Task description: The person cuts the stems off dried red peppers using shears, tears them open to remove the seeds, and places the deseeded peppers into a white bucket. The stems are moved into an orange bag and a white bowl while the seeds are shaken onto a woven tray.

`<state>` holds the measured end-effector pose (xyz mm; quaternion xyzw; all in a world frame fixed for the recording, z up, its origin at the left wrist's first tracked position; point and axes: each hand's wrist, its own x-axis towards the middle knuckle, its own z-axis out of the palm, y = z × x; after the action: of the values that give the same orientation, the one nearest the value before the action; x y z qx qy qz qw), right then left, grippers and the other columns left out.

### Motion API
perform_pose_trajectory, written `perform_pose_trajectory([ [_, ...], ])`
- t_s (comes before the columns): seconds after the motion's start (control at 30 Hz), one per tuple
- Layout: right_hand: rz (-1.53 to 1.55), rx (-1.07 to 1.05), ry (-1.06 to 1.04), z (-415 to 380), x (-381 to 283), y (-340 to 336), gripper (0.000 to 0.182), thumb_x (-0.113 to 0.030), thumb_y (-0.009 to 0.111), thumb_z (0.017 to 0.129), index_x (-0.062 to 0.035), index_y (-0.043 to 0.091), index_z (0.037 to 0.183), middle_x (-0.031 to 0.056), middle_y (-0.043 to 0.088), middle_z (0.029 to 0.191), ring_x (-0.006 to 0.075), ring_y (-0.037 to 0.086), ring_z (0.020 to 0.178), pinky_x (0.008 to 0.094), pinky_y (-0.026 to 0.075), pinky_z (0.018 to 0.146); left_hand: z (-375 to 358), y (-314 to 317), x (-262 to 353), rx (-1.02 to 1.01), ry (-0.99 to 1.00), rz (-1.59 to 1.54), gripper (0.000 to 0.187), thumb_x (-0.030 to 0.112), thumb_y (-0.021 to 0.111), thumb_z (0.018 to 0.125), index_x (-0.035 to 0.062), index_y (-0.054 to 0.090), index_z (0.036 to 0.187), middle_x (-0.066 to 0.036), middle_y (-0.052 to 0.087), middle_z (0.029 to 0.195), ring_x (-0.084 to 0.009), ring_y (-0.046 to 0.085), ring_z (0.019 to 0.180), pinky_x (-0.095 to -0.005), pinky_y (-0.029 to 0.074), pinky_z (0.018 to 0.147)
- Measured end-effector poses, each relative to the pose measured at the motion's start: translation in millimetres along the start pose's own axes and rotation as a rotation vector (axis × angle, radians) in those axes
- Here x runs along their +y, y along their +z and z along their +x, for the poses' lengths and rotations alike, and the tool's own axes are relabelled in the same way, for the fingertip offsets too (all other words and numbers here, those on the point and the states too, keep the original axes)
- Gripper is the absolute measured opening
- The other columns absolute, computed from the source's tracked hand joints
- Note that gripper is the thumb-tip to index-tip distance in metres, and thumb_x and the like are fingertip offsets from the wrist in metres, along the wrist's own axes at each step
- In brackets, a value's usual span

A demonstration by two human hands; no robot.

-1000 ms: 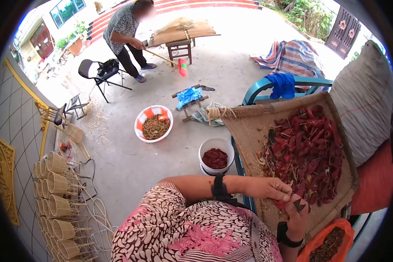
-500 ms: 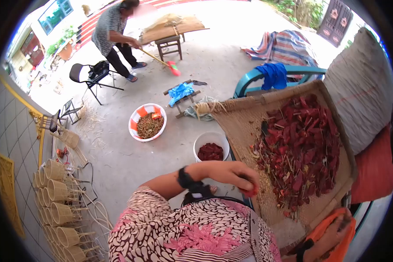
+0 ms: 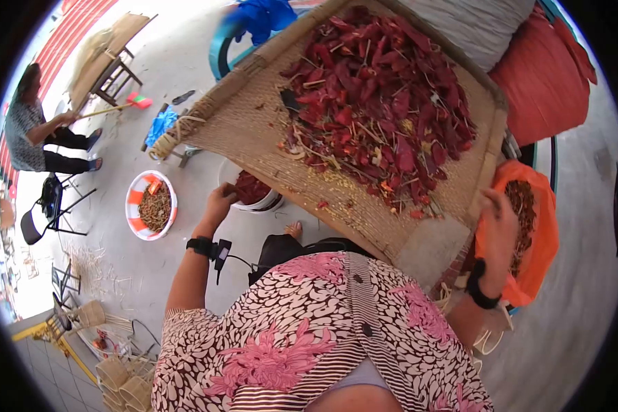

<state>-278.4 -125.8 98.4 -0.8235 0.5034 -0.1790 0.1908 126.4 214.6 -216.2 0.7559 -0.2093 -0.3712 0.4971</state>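
My left hand [image 3: 221,201] is at the left rim of a white bucket [image 3: 259,206] holding dark red chili pieces [image 3: 251,187]. Its fingers are pressed together; what they hold, if anything, is hidden. A large woven tray [image 3: 237,123] bears a heap of dried red chilies [image 3: 391,103] with stems and loose seeds. Beside the tray's right corner, my right hand [image 3: 499,221] has its fingers apart, with nothing visible in them. It is next to an orange bag [image 3: 544,237] containing brownish stems and scraps.
An orange-and-white basket [image 3: 132,208] of stems stands left of the bucket. A person [image 3: 31,134] holds a long-handled tool near a wooden table [image 3: 110,51]. A black chair [image 3: 58,206], red sack [image 3: 546,86], blue cloth [image 3: 264,17] and woven baskets [image 3: 113,374] surround the work area.
The view has turned and shifted toward the tray. My left hand has moved from the tray's edge to the bucket; the red piece it held is no longer visible. My right hand has risen beside the orange bag.
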Motion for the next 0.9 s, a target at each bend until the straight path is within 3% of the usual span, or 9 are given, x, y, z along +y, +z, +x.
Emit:
perform_pose_trajectory([
  [0.17,-0.117,-0.239,-0.223,14,-50,79,0.026,-0.023,0.063,0.087,-0.0008,0.06,0.101,0.0177,0.066,0.095,0.0341,0.063,0.092,0.0413,0.048,0.076,47,2,-43,0.151,0.038,0.052,0.018,0.001,0.053,0.086,-0.0023,0.06,0.103,-0.012,0.067,0.092,-0.0189,0.065,0.086,-0.0309,0.052,0.079],
  [0.33,-0.333,-0.257,-0.007,44,-52,120,0.034,-0.032,0.066,0.084,-0.0006,0.06,0.097,0.0193,0.065,0.091,0.0376,0.062,0.084,0.0459,0.047,0.072,50,25,-34,0.412,0.225,0.354,0.031,0.004,0.061,0.083,0.0003,0.06,0.114,-0.014,0.067,0.1,-0.022,0.064,0.093,-0.0325,0.051,0.082],
  [0.37,-0.337,-0.269,0.006,47,-47,126,0.035,-0.033,0.067,0.084,-0.0006,0.06,0.096,0.0194,0.065,0.09,0.0379,0.062,0.082,0.0462,0.046,0.071,39,28,-9,0.146,0.03,0.102,0.033,0.006,0.063,0.083,0.0005,0.06,0.115,-0.016,0.067,0.102,-0.0234,0.064,0.095,-0.0337,0.05,0.085],
  [0.53,-0.155,-0.327,0.047,56,-29,133,0.035,-0.03,0.066,0.083,-0.0001,0.06,0.1,0.0183,0.064,0.089,0.0336,0.063,0.079,0.0427,0.047,0.071,-35,39,109,-0.715,0.207,0.383,0.021,0.007,0.058,0.09,-0.0001,0.063,0.109,-0.009,0.066,0.102,-0.0179,0.063,0.093,-0.0313,0.05,0.082],
  [0.6,-0.024,-0.32,0.053,55,-29,128,0.035,-0.029,0.065,0.083,0.0005,0.059,0.101,0.017,0.064,0.088,0.0298,0.063,0.079,0.0402,0.047,0.071,-66,46,182,-0.824,0.119,0.236,0.019,0.007,0.059,0.09,-0.0002,0.062,0.107,-0.008,0.067,0.099,-0.0172,0.063,0.092,-0.0313,0.05,0.081],
  [0.7,0.19,-0.216,-0.032,46,-44,112,0.034,-0.027,0.065,0.084,0.0011,0.059,0.102,0.0135,0.064,0.087,0.0231,0.061,0.077,0.0368,0.046,0.07,-90,60,249,-0.701,0.343,0.098,0.02,0.008,0.063,0.088,0.0013,0.063,0.106,-0.008,0.066,0.099,-0.0191,0.063,0.095,-0.0316,0.05,0.083],
  [0.77,0.352,-0.152,-0.116,41,-56,112,0.033,-0.026,0.066,0.084,0.0016,0.059,0.101,0.0108,0.063,0.086,0.0185,0.058,0.076,0.0344,0.045,0.069,-83,78,270,-0.526,0.69,0.252,0.032,0.007,0.067,0.083,0.0038,0.061,0.113,-0.01,0.064,0.107,-0.0241,0.061,0.101,-0.0352,0.047,0.088],
  [0.83,0.439,-0.253,-0.129,32,-75,105,0.03,-0.023,0.065,0.086,0.0017,0.058,0.102,0.0068,0.062,0.085,0.0148,0.057,0.076,0.0311,0.045,0.069,-64,106,288,-0.23,1.095,0.418,0.046,0.007,0.07,0.078,0.0061,0.056,0.122,-0.011,0.061,0.113,-0.0298,0.057,0.107,-0.0405,0.043,0.095],
  [0.9,0.539,-0.407,-0.104,27,-85,101,0.026,-0.019,0.064,0.089,0.0015,0.057,0.104,0.0014,0.059,0.084,0.0092,0.054,0.075,0.0239,0.044,0.067,-54,134,303,-0.047,1.184,0.535,0.052,0.008,0.071,0.075,0.0061,0.054,0.125,-0.012,0.06,0.113,-0.032,0.055,0.109,-0.044,0.039,0.098],
])
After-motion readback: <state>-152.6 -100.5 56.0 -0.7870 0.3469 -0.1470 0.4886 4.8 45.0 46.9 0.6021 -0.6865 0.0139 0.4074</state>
